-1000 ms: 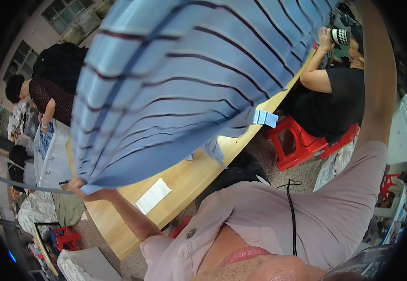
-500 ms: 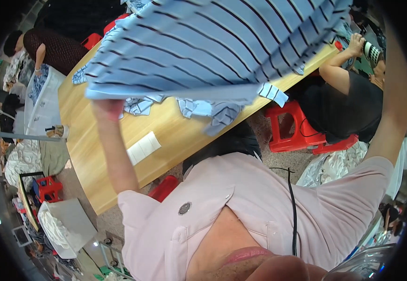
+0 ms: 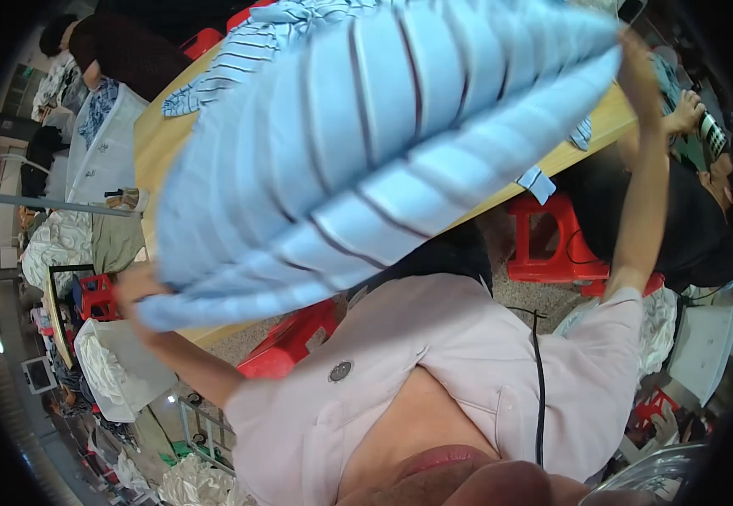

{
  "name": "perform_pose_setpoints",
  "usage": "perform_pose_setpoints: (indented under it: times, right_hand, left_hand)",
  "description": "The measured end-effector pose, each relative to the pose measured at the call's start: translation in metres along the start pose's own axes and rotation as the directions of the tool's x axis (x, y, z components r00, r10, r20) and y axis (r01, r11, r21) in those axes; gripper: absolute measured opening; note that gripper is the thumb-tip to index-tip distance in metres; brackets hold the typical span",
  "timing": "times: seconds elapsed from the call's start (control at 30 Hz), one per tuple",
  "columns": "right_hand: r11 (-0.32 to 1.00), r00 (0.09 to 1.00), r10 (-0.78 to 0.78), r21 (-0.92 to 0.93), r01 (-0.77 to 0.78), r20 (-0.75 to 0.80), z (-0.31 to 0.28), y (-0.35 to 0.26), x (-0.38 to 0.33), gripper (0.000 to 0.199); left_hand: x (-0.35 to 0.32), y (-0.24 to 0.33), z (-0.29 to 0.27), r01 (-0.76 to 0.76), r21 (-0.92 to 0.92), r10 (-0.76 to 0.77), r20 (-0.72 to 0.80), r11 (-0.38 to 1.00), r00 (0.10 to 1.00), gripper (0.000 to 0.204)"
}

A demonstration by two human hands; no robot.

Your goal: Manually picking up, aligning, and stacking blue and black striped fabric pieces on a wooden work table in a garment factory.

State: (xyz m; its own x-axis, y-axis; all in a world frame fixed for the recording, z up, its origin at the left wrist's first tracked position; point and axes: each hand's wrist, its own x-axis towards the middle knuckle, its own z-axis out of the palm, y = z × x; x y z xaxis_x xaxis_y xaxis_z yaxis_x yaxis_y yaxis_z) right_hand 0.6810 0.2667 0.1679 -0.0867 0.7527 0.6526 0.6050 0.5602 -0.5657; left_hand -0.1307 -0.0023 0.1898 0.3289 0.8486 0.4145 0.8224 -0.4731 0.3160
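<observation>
left hand (image 3: 134, 285): low at the left, clenched on 1 corner of the striped cloth (image 3: 366, 152); the fingers are blurred and partly behind the fabric.
right hand (image 3: 634, 61): raised at the far right, arm nearly straight; it pinches the opposite corner, though the grip itself is too blurred to read finely.
striped cloth: pale blue with thin dark stripes, stretched between the 2 hands and billowing, lifted above the wooden table (image 3: 151, 160); held wide apart like this it spreads flat rather than bunching.
second striped piece (image 3: 240, 51): lies crumpled on the far part of the table, partly hidden behind the lifted cloth.
small fabric scraps (image 3: 538, 180): 1 light blue bit hangs at the near table edge on the right, another just beyond it.
red stools (image 3: 552, 244): 1 to the right under the table edge, another (image 3: 286, 341) near the person's chest.
other people: 1 in dark clothes at the far left (image 3: 122, 42), another seated at the right (image 3: 704, 185), both apart from this cloth.
white fabric heaps (image 3: 118, 371): on the floor at the near left.
</observation>
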Motion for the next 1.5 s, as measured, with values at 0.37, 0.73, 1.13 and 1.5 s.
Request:
perform_pose_setpoints:
  times: [0.37, 0.73, 1.13, 1.5]
  right_hand:
    - [0.863, 0.877, 0.421, -0.399, -0.309, 0.232, 0.089, 0.063, -0.274, 0.041]
    - [0.85, 0.94, 0.283, -0.503, -0.155, 0.189, 0.157, -0.021, -0.21, 0.049]
    - [0.827, 0.832, 0.554, -0.108, -0.552, -0.009, 0.211, 0.022, -0.176, 0.052]
    - [0.835, 0.818, 0.544, -0.213, -0.507, 0.187, 0.191, 0.026, -0.171, 0.05]
  left_hand:
    - [-0.008, 0.043, 0.169, 0.411, 0.313, -0.513, 0.43, 0.856, 0.743, 0.033]
    - [0.172, 0.111, 0.371, -0.023, -0.371, 0.049, 0.061, 0.928, 0.997, 0.015]
    - [0.132, 0.11, 0.409, 0.165, -0.316, -0.246, -0.235, 0.934, 0.94, 0.038]
    - [0.125, 0.131, 0.406, 0.326, -0.298, -0.392, -0.201, 0.897, 0.897, 0.032]
